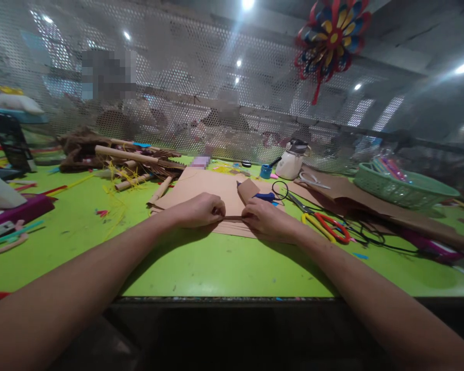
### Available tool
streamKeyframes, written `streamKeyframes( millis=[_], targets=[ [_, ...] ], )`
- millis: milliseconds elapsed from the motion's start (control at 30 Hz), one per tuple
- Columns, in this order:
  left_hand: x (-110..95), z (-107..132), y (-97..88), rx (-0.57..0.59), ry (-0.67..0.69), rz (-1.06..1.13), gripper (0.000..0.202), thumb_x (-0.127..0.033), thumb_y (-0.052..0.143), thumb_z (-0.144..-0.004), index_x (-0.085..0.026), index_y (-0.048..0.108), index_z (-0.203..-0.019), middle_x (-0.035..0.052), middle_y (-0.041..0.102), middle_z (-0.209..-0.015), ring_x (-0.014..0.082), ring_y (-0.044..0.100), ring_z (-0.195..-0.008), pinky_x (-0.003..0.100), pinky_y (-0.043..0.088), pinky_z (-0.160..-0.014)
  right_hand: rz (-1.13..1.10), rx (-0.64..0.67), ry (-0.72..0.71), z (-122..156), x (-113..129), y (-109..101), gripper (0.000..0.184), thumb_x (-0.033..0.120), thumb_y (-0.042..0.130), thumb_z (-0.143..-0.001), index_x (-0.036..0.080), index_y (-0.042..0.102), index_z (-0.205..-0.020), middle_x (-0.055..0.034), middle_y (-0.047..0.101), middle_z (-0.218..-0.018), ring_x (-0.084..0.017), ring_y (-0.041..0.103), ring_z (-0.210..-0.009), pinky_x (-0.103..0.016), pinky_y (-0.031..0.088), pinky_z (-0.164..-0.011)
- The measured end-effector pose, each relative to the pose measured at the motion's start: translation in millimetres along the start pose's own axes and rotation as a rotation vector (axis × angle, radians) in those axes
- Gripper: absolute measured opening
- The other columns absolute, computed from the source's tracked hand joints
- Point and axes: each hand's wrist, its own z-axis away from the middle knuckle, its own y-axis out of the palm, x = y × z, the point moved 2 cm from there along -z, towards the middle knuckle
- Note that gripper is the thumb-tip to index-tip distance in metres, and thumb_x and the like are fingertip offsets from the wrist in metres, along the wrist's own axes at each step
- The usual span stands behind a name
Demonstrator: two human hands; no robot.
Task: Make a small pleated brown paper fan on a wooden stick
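My left hand (199, 210) and my right hand (268, 219) are both closed, pinching the near edge of a brown paper sheet (209, 188) that lies flat on the green table (201, 263). Between the two hands the edge is rolled or folded into a thin strip (234, 218). A curled flap of the same brown paper (248, 189) stands up just behind my right hand, next to a blue-handled tool (265, 196).
Scissors with red and yellow handles (325, 225) lie right of my hands beside black cords. A green basket (404, 188), a white glue jar (291, 161), rolled paper tubes (131, 157) and brown scraps sit further back. A perforated screen closes the far side.
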Motion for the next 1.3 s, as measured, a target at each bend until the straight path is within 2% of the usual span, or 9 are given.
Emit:
streamKeyframes(
  millis=[200, 333, 567, 733, 1100, 1200, 1300],
  targets=[
    [-7, -5, 6.5, -0.045, 0.007, -0.066, 0.022, -0.022, 0.045, -0.074, -0.013, 0.065, -0.075, 0.0062, 0.063, -0.071, 0.0125, 0.049, -0.06, 0.023, 0.032, -0.056, 0.005, -0.089, -0.05, -16, 4, 18, 0.017, 0.021, 0.048, -0.085, 0.013, 0.063, -0.082, -0.0075, 0.056, -0.079, -0.016, 0.048, -0.077, -0.026, 0.036, -0.067],
    [-7, -7, 9.0, -0.059, 0.006, -0.096, 0.022, -0.024, 0.045, -0.075, -0.012, 0.063, -0.075, 0.0064, 0.062, -0.07, 0.013, 0.049, -0.06, 0.023, 0.032, -0.056, -0.001, -0.112, -0.078, -23, 9, 23, 0.012, 0.018, 0.05, -0.083, 0.012, 0.06, -0.08, -0.0073, 0.056, -0.079, -0.016, 0.047, -0.077, -0.027, 0.037, -0.067],
    [-1, -4, 3.8, 0.037, -0.019, -0.08, 0.024, -0.015, 0.048, -0.068, -0.013, 0.064, -0.085, 0.0062, 0.063, -0.074, 0.0142, 0.049, -0.061, 0.024, 0.031, -0.054, -0.014, -0.057, -0.101, -19, 7, 20, 0.008, 0.015, 0.05, -0.081, 0.013, 0.056, -0.084, -0.0068, 0.053, -0.081, -0.015, 0.046, -0.076, -0.025, 0.036, -0.064],
    [-5, -2, 1.6, 0.064, -0.033, -0.068, 0.024, -0.014, 0.047, -0.066, -0.014, 0.064, -0.083, 0.0051, 0.063, -0.074, 0.0135, 0.049, -0.061, 0.023, 0.032, -0.055, -0.022, -0.053, -0.131, -10, 4, 17, 0.01, 0.013, 0.047, -0.081, 0.013, 0.056, -0.086, -0.007, 0.051, -0.083, -0.015, 0.044, -0.076, -0.026, 0.035, -0.064],
    [-5, 0, 1.5, 0.045, -0.065, -0.058, 0.026, -0.014, 0.045, -0.065, -0.014, 0.063, -0.084, 0.0052, 0.063, -0.075, 0.0147, 0.051, -0.064, 0.024, 0.036, -0.057, 0.168, 0.028, -0.048, 2, 4, 1, 0.016, 0.02, 0.045, -0.083, 0.012, 0.058, -0.088, -0.0091, 0.053, -0.086, -0.016, 0.045, -0.076, -0.026, 0.03, -0.06],
    [-7, -1, 2.2, 0.003, -0.031, -0.112, 0.019, -0.017, 0.047, -0.067, -0.015, 0.061, -0.08, 0.0052, 0.061, -0.076, 0.0144, 0.05, -0.065, 0.023, 0.035, -0.057, 0.21, 0.037, -0.014, 2, 6, -2, 0.017, 0.021, 0.046, -0.082, 0.012, 0.06, -0.084, -0.0093, 0.054, -0.084, -0.016, 0.046, -0.074, -0.027, 0.03, -0.059],
    [-10, -5, 5.6, -0.064, 0.013, -0.17, 0.018, -0.024, 0.045, -0.074, -0.015, 0.061, -0.076, 0.0057, 0.06, -0.074, 0.0147, 0.05, -0.064, 0.024, 0.034, -0.058, 0.185, 0.025, -0.05, -3, 8, 2, 0.016, 0.02, 0.046, -0.082, 0.012, 0.059, -0.076, -0.0086, 0.055, -0.078, -0.016, 0.046, -0.074, -0.027, 0.032, -0.063]
  ],
)
